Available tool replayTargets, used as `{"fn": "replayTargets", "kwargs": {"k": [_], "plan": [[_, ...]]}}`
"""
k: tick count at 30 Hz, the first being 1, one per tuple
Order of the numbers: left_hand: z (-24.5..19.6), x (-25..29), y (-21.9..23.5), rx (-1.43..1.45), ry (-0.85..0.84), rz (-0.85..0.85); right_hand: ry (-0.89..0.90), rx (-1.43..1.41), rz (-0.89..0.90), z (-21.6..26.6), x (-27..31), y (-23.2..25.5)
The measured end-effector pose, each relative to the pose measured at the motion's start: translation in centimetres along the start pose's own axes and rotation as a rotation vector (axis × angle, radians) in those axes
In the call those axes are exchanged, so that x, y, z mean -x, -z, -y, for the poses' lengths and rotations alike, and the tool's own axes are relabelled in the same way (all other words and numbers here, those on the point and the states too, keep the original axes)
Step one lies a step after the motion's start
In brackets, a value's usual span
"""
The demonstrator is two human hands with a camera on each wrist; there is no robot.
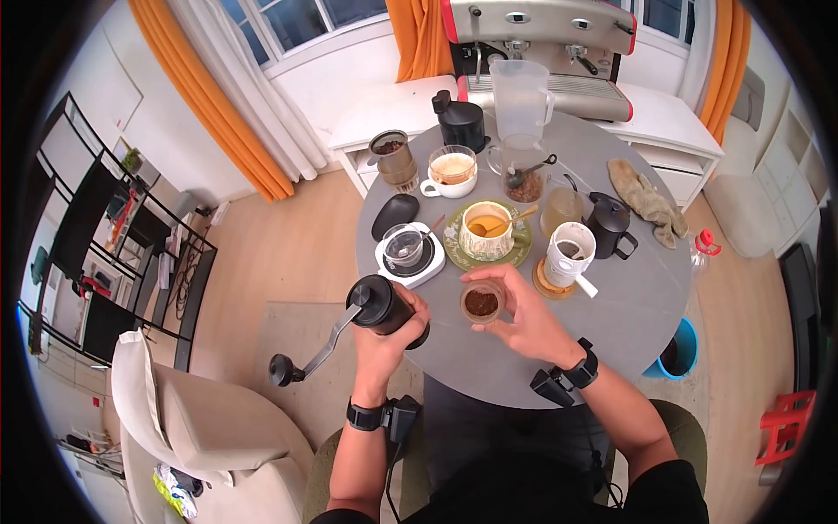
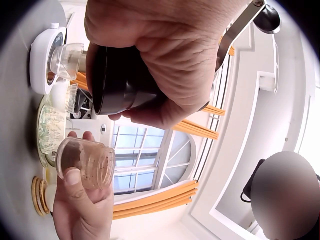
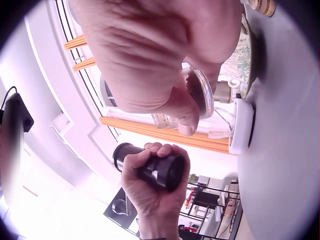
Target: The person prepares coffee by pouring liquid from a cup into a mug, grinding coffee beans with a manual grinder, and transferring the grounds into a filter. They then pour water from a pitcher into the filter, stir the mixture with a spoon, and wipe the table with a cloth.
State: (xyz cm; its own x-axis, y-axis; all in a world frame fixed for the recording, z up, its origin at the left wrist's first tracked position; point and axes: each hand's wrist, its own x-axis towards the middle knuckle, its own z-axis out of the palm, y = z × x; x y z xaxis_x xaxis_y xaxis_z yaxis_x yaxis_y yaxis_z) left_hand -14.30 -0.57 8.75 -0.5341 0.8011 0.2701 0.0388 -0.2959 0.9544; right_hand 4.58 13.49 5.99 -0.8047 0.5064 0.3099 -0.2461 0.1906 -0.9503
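My left hand (image 1: 382,351) grips a black hand coffee grinder (image 1: 377,301) by its body, near the front left of the table. The crank arm (image 1: 330,343) points down-left to a round black knob. In the right wrist view, fingers wrap round the grinder (image 3: 162,172). Pinched between thumb and fingers of my right hand (image 1: 537,325) is a small glass jar (image 1: 482,303) with brown ground coffee inside. From the left wrist view the jar (image 2: 82,159) appears side-on, apart from the grinder. Just beyond the hands stands a white scale (image 1: 426,272) bearing a small clear cup (image 1: 403,244).
A green plate (image 1: 452,247) carries a patterned cup (image 1: 487,236) with yellowish liquid and a spoon. Right of it are a white handled dripper (image 1: 572,249) on a wooden coaster and a black pot (image 1: 609,225). Farther back stand a clear pitcher (image 1: 521,96) and an espresso machine (image 1: 546,87).
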Motion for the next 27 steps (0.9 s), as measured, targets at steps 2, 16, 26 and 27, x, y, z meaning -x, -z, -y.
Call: {"fn": "replayTargets", "kwargs": {"k": [2,16,26,27], "plan": [[-0.1,0.1,0.1,0.002,-0.001,-0.001,0.016,-0.017,-0.005,0.3,0.1,-0.3],[-0.4,0.2,-0.2,-0.011,0.026,0.024,-0.048,0.072,0.028,-0.4,0.1,1.0],[-0.3,0.2,-0.3,-0.004,0.01,0.02,-0.04,0.033,-0.009,0.3,0.3,1.0],[-0.3,0.3,-0.4,-0.004,0.01,0.019,-0.044,0.075,-0.007,-0.3,0.1,1.4]]}}
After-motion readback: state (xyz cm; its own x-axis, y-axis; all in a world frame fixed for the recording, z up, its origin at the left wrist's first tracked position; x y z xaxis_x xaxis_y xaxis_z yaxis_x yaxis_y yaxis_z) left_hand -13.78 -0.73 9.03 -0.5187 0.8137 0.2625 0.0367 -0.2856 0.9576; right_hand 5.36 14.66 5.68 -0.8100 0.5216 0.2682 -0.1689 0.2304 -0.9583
